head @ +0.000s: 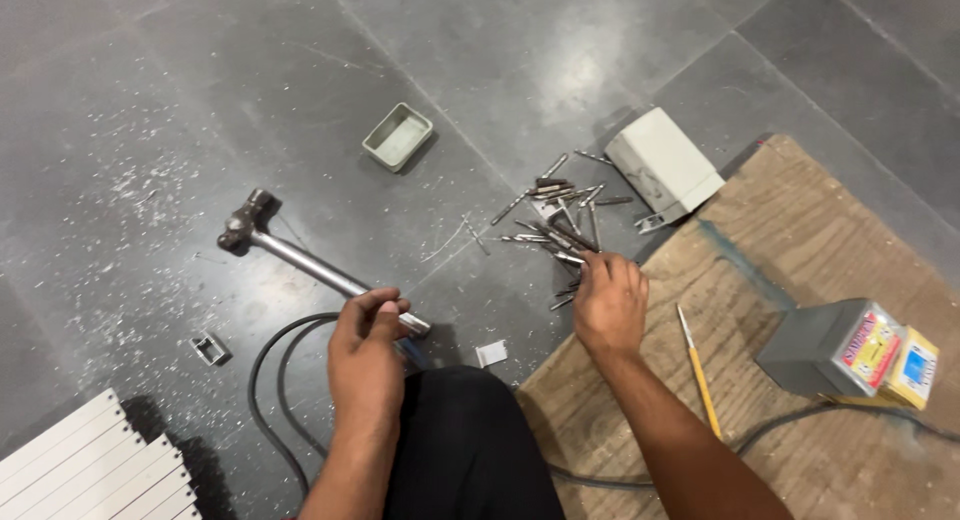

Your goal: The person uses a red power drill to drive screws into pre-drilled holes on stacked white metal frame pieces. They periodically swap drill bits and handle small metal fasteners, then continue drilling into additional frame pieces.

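My left hand is closed, its fingertips pinching something small that I cannot make out, right beside the handle end of a metal hammer lying on the dark floor. My right hand reaches into a scattered pile of drill bits, its fingers curled over the nearest ones at the pile's near edge; whether it grips one is hidden. My dark-clothed knee sits between both forearms.
A small grey-green tray and a tipped white box lie beyond the bits. A plywood board on the right carries a yellow pencil and a grey box with small cartons. Black cable, white slats, small metal clip.
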